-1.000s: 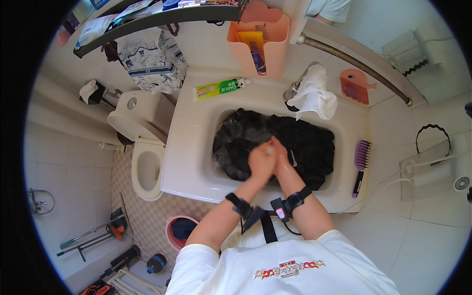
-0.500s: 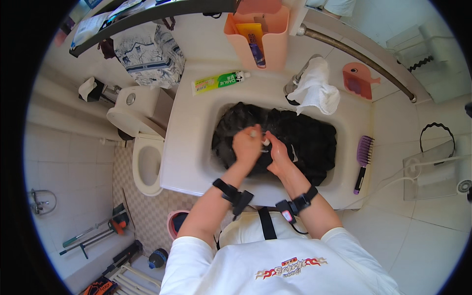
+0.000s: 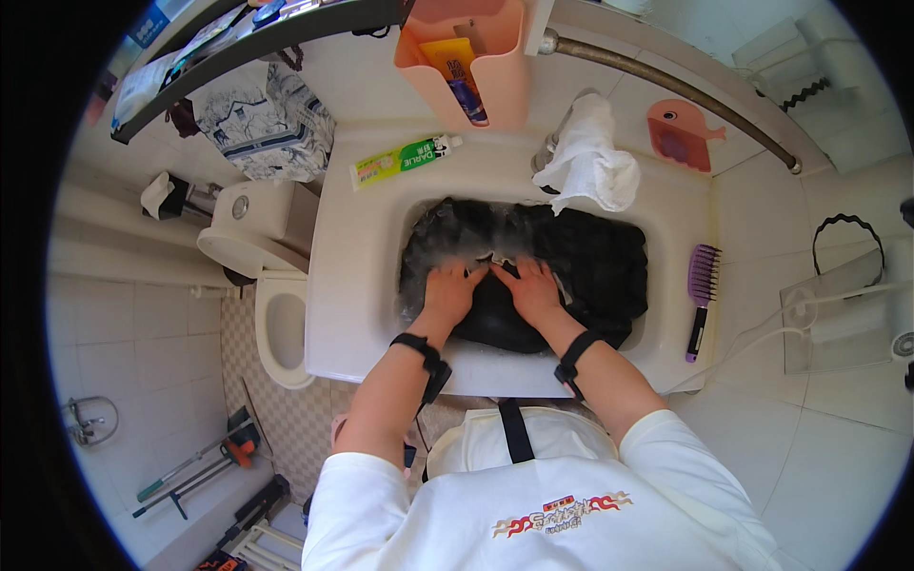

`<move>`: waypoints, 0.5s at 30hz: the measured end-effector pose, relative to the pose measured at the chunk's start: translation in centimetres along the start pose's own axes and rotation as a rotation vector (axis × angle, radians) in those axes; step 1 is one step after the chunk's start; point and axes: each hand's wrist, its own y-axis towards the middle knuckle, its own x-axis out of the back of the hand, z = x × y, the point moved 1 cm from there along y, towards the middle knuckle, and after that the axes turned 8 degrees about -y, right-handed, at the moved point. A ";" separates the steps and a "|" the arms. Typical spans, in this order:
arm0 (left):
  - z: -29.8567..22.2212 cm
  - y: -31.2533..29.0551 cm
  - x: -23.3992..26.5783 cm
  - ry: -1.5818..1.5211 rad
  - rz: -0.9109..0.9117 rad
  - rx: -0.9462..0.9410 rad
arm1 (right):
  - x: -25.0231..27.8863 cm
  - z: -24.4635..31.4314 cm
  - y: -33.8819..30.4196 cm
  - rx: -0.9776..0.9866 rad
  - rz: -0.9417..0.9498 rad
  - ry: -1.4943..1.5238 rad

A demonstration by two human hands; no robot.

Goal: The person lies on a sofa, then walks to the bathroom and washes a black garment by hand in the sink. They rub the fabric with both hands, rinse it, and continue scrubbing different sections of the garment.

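Note:
Dark, soaked black clothing (image 3: pixel 598 257) fills the basin of a white sink (image 3: pixel 350 285). Both palms press down on it. My left hand (image 3: pixel 449 293) lies flat with its fingers spread, tips on the cloth. Beside it, my right hand (image 3: pixel 530 289) is spread the same way, and the two thumbs point toward each other. Neither hand grips anything. In front of them a smooth black part of the clothing (image 3: pixel 497 319) bulges up. Cloudy water or foam surrounds the cloth on the left side. A white cloth (image 3: pixel 592 162) hangs over the faucet behind the basin.
On the sink's back ledge lies a green and yellow toothpaste tube (image 3: pixel 405 160), left of a pink holder (image 3: pixel 509 81). A purple hairbrush (image 3: pixel 703 285) rests on the right rim. A toilet (image 3: pixel 283 328) stands to the left. A metal rail (image 3: pixel 666 71) runs across the back.
My hands were together above the clothing, fingers curled around something small and white. They have come down, parted and flattened onto the black cloth. The view has shifted slightly.

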 end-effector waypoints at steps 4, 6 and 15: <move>2.3 4.8 -1.5 -0.635 -0.081 0.442 | -0.3 -2.0 2.9 -0.068 0.032 0.688; -0.6 6.4 1.0 -1.127 -0.149 0.302 | -0.1 -3.6 3.4 -0.255 -0.078 1.334; -12.4 4.7 8.4 -0.733 -0.497 0.044 | -0.7 -3.0 5.5 -0.353 -0.017 2.368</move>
